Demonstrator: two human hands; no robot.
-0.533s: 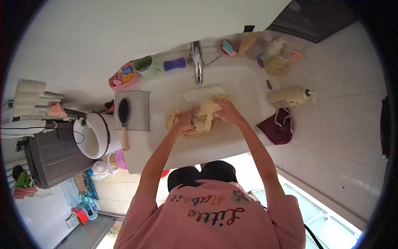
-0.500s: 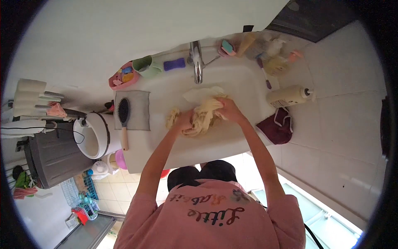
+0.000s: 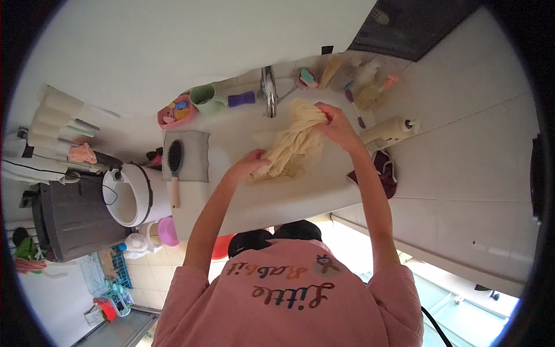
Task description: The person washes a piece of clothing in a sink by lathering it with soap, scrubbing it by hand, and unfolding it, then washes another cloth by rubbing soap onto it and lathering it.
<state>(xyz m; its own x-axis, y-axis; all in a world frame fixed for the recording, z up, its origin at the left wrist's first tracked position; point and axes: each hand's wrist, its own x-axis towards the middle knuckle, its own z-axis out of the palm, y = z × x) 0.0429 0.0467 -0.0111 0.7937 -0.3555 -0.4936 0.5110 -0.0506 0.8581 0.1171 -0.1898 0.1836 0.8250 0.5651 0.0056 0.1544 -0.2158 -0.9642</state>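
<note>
A bunched cream-yellow cloth (image 3: 293,141) is stretched at a slant over the white sink (image 3: 231,196). My left hand (image 3: 252,164) grips its near left end, low in the basin. Higher up and to the right, my right hand (image 3: 336,124) holds the far end, with thumb and fingers closed on the fabric. What kind of cloth piece it is cannot be made out from its folds. The chrome faucet (image 3: 268,92) stands just beyond the cloth.
Along the back rim are a pink box (image 3: 177,113), a green mug (image 3: 207,99) and a purple sponge (image 3: 241,99). A hairbrush (image 3: 174,165) lies on a grey cloth (image 3: 196,153) at left. A pump bottle (image 3: 388,133) and a maroon cloth item (image 3: 384,174) rest at right.
My right hand has moved up and to the right, pulling the cloth out longer toward the faucet's right side. The left hand has shifted slightly left. The bundle is less crumpled.
</note>
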